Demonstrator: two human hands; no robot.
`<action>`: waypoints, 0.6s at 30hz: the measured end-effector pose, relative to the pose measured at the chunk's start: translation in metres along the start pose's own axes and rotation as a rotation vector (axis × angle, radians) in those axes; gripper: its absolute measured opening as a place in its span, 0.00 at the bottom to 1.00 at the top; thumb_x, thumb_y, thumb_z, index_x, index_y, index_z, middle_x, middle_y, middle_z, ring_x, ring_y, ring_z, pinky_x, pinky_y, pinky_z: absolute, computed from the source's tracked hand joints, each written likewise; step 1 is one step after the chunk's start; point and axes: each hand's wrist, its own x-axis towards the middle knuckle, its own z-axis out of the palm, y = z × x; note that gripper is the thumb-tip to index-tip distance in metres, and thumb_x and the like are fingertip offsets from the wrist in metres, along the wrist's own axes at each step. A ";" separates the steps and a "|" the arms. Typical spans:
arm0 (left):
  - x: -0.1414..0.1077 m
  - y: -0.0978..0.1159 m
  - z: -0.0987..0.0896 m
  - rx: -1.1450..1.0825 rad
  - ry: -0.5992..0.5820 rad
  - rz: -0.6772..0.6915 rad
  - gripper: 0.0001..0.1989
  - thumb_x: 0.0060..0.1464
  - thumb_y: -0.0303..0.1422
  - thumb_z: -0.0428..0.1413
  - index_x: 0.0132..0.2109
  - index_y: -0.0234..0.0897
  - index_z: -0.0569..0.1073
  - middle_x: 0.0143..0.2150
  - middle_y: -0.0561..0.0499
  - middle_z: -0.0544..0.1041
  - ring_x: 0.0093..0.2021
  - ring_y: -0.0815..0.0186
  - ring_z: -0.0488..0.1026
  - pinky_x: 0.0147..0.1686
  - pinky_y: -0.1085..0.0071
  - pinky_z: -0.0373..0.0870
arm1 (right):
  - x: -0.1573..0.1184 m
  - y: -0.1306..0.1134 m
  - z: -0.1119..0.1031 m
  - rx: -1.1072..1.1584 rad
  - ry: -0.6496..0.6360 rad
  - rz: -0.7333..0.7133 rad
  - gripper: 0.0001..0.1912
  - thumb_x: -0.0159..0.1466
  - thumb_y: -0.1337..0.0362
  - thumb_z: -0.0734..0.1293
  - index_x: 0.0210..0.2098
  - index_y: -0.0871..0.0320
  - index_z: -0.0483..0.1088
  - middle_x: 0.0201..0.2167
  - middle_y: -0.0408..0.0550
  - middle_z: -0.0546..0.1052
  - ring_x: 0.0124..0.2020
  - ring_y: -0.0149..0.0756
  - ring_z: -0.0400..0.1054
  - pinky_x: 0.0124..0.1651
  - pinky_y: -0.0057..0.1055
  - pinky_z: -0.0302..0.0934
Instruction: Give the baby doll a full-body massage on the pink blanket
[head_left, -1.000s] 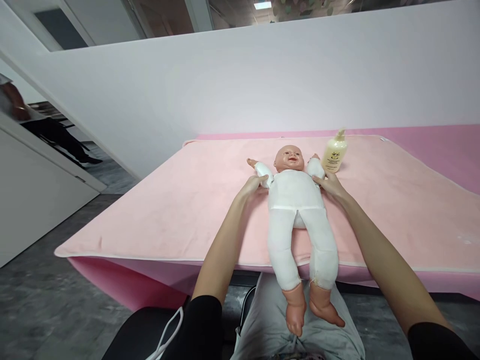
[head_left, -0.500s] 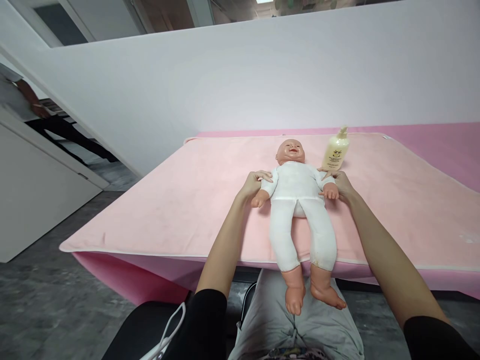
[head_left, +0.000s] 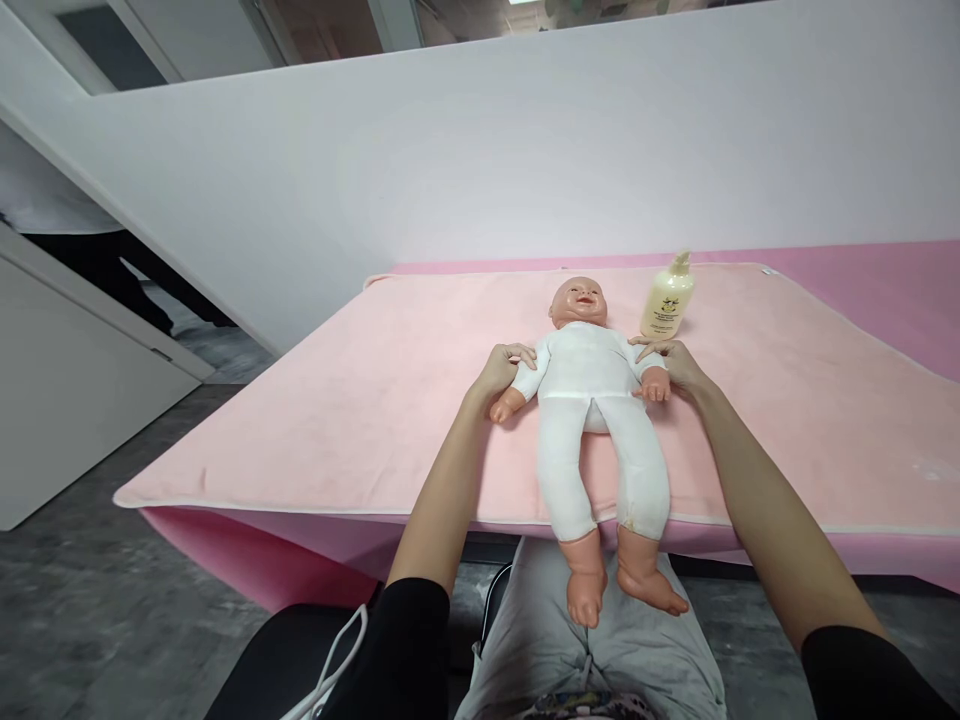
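1. Here we are, with the doll point(head_left: 589, 362) at the centre of the clock, twelve o'clock facing the white wall point(head_left: 600, 150)! It lies on its back on the pale pink blanket point(head_left: 360, 400), bald head at twelve, legs running down to six.

2. Over at nine o'clock, the left hand point(head_left: 508, 368) has hold of the doll's white-sleeved arm, fingers curled over the top; I cannot make out where the thumb sits. The doll's small hand pokes out just below, at about eight.

3. Across at three, the right hand point(head_left: 675, 365) grips the other sleeve, fingers laid over the cloth, the doll's little hand just beside its palm side. Both arms slant down, away from the body!

4. And look to roughly two o'clock: a pale yellow pump bottle point(head_left: 667, 297) stands upright on the blanket, near the right hand.

5. Down at six, the bare feet reach past the table's near edge, above the seated person's grey trousers point(head_left: 600, 660).

6. Farther out, a black chair point(head_left: 259, 665) shows at about half past seven, a white cord point(head_left: 341, 665) looping beside it. Towards ten, beyond the wall, there's another person point(head_left: 67, 200) in dark trousers.
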 end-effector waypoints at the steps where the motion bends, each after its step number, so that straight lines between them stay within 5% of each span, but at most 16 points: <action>1: -0.001 0.001 0.000 0.001 0.010 -0.006 0.03 0.31 0.24 0.56 0.19 0.34 0.73 0.32 0.49 0.73 0.36 0.68 0.69 0.40 0.70 0.64 | -0.001 0.000 0.001 0.010 0.012 -0.022 0.03 0.40 0.67 0.70 0.17 0.58 0.72 0.43 0.51 0.74 0.46 0.40 0.66 0.46 0.35 0.60; 10: -0.004 0.010 0.013 -0.157 0.134 -0.092 0.17 0.32 0.28 0.60 0.37 0.34 0.74 0.37 0.47 0.76 0.40 0.62 0.71 0.39 0.70 0.66 | 0.001 -0.004 0.013 0.292 0.161 0.082 0.11 0.45 0.65 0.67 0.29 0.58 0.70 0.32 0.46 0.75 0.33 0.36 0.69 0.38 0.36 0.66; 18: 0.005 0.006 0.015 -0.239 0.165 -0.090 0.11 0.40 0.36 0.58 0.32 0.33 0.73 0.35 0.47 0.75 0.38 0.65 0.71 0.37 0.70 0.66 | -0.001 -0.006 0.021 0.066 0.184 0.062 0.07 0.49 0.61 0.64 0.25 0.56 0.64 0.21 0.40 0.70 0.23 0.28 0.63 0.26 0.27 0.61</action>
